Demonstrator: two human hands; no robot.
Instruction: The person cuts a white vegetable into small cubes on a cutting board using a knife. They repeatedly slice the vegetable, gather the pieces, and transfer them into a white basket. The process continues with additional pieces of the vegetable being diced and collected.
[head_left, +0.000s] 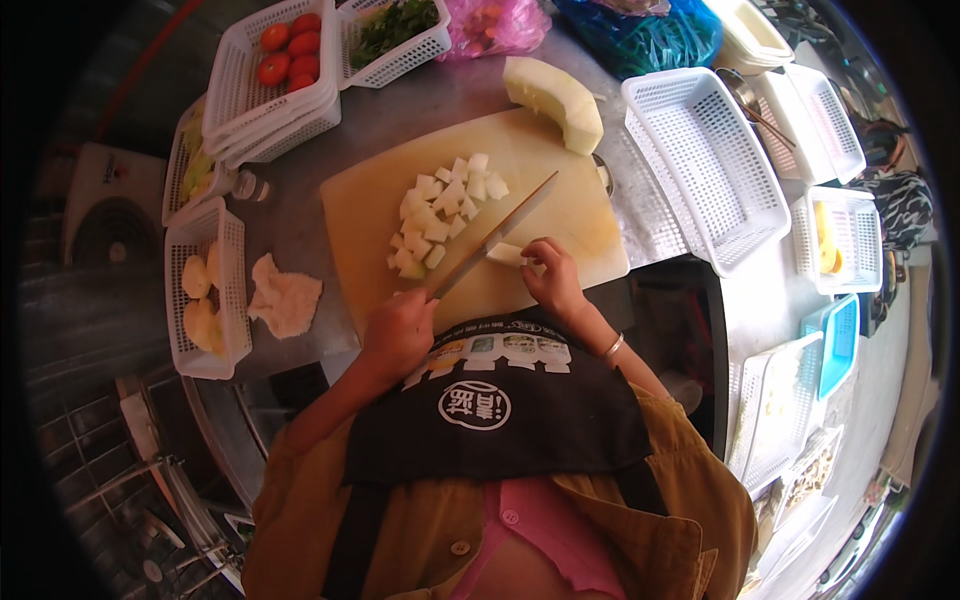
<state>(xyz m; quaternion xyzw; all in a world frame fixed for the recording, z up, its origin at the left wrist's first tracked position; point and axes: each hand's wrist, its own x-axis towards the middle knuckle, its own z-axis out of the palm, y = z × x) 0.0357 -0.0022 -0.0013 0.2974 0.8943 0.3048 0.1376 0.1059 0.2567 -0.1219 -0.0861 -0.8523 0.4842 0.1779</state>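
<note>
My left hand (401, 330) grips the handle of a long kitchen knife (495, 236), whose blade slants up and right across a yellowed cutting board (570, 217). Just right of the blade lies a pale strip of peeled gourd (506, 253), its near end held in the curled fingers of my right hand (553, 276). To the left of the blade, a heap of pale gourd cubes (431, 225) is spread over the board. A large curved piece of peeled gourd (559, 105) rests across the board's far right edge.
White baskets hold tomatoes (289, 52), leafy greens (390, 30) and peeled potatoes (199, 307) at the left and back. A crumpled cloth (283, 296) lies left of the board. Beyond it on the right stand a large white basket (705, 165) and a blue tray (831, 345).
</note>
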